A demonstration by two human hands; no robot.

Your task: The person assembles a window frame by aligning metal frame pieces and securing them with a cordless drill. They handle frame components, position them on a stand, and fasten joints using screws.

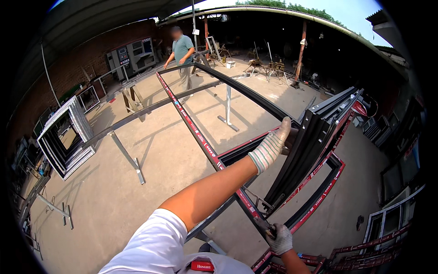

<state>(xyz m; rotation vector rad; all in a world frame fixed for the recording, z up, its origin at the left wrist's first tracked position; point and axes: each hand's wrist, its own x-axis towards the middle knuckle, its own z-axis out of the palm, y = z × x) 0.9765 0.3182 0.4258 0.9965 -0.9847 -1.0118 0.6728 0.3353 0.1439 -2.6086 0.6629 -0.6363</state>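
A large black window frame (214,157) with red printed film lies across metal supports before me. A black sash (299,157) stands tilted up from its near right part, with a metal hinge arm (258,199) near its lower end. My left hand (271,148), in a striped white knit glove, is at the sash's left side, thumb up and fingers curled against it, partly hidden. My right hand (281,240), in a greyish glove, is closed around a dark-handled hand tool (270,230). The tool's metal end lies against the frame's near bar, below the hinge arm; its exact kind is unclear.
Another person (183,50) stands at the frame's far end, one hand near its corner. White-and-black frames (68,137) lean at left. A metal stand (127,157) supports a long rail. More red-filmed frames (365,255) lie at lower right. A post (301,52) rises behind.
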